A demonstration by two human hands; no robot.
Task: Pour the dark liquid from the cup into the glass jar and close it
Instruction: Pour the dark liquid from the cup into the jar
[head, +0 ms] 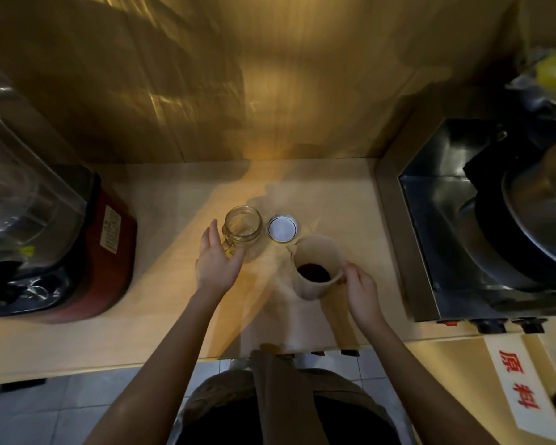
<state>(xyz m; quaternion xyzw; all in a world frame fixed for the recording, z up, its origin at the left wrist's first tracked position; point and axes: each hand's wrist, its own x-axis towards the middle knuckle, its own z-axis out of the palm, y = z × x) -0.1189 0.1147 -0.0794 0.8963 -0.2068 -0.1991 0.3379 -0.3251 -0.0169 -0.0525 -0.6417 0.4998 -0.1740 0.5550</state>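
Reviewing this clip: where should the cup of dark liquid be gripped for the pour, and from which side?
By its handle, from the right: the cup stands upright with the handle facing the right hand, and its spout points toward the glass jar.

Tabletop (148, 332), pale wood. Red-based blender (87, 252), left. Steel appliance (456, 226) with knobs, right. White label (520, 396), red characters. Tiled floor (61, 412).

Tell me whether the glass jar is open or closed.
Open. The glass jar stands upright with a bare mouth, and its lid lies apart on the counter to its right.
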